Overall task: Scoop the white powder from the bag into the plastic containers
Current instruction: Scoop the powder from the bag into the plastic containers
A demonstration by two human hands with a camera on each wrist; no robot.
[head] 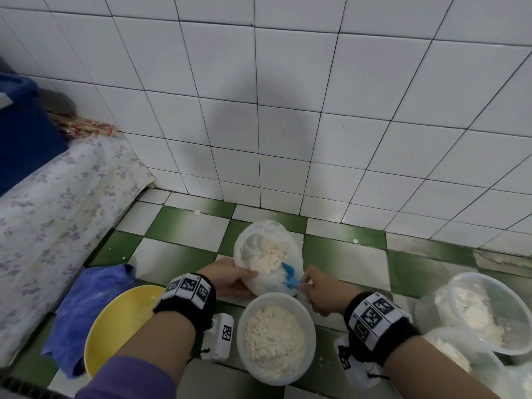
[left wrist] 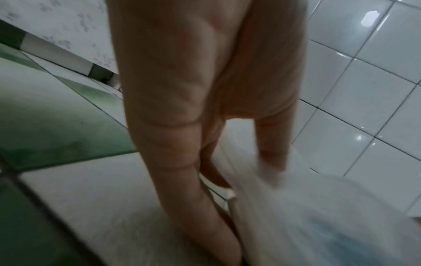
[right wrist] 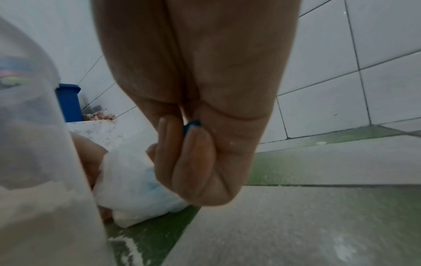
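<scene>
Left hand (head: 230, 276) grip: bag (head: 253, 243) rim | right hand (head: 324, 292) grip: blue scoop (head: 289, 276)

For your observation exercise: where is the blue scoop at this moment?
In the head view the blue scoop sits low and centre, its bowl inside the bag of white powder, pinched by the right hand, just beyond the nearest plastic container.

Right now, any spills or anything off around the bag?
Minor spill only: white powder specks dot the green and white floor tiles near the bag. Bag, blue scoop and the filled plastic container sit upright; nothing damaged.
</scene>
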